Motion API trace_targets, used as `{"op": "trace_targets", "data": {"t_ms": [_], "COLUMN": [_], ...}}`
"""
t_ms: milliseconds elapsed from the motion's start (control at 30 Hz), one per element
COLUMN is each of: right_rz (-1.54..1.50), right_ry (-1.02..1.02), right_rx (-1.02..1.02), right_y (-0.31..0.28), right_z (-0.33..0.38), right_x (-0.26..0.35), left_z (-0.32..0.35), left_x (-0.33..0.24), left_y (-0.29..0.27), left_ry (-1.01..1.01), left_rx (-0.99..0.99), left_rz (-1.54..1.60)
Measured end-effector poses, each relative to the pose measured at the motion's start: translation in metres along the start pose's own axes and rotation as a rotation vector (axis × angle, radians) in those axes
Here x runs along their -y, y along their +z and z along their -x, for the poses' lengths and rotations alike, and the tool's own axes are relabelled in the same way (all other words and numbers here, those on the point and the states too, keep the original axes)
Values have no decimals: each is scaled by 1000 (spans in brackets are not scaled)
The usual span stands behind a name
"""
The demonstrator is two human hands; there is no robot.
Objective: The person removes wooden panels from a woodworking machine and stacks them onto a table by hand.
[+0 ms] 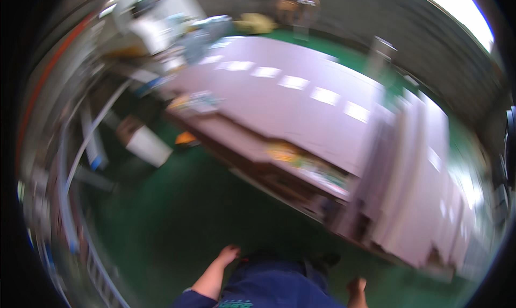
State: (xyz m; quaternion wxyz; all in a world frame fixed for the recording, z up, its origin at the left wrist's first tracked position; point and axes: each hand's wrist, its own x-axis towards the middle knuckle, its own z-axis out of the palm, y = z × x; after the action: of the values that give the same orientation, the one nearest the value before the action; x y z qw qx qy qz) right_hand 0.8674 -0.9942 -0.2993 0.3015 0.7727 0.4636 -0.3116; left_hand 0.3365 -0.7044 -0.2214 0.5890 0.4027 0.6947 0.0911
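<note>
Strong motion blur across whole frame; no edge sharp. Daylight enters from upper right corner, overexposed there. Row of white glare patches on glossy mauve panel stack point(301, 98) (ceiling light reflections). Green floor point(177, 211) dim, shadowed under stack's near edge. Fisheye bending, black vignette at rim.

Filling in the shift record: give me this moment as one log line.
left hand: empty, hanging at side | right hand: empty, low | ahead: stacked pale boards | floor: green | view: blurred
</note>
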Motion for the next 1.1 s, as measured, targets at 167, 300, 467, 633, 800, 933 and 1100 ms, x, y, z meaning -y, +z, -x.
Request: {"op": "trace_targets", "data": {"t_ms": [167,300,467,633,800,933,1100], "right_rz": [-669,-1073,-1034,-1232,-1347,-1545,-1633], "right_ry": [-92,-354,-578,-943,-1548,-1216,-617], "right_rx": [-104,43,289,436,-198,-963,-366], "right_y": [38,-127,-367,-519,-750,-950,-1066], "right_z": [-133,-113,-30,47,143,96,-70], "right_x": [102,264,456,666,833,878,918], "left_z": [12,17,-9,-49,-76,-122,-240], "left_x": [-17,-8,8,81,135,119,124], "left_y": [-74,-140,-217,-283,-361,-408,-484], "left_ry": [46,-12,21,-108,-259,-400,2], "left_rx": [-141,-206,-332,-401,-285,-275,-16], "left_rz": [122,328,440,470,459,661,-468]}}
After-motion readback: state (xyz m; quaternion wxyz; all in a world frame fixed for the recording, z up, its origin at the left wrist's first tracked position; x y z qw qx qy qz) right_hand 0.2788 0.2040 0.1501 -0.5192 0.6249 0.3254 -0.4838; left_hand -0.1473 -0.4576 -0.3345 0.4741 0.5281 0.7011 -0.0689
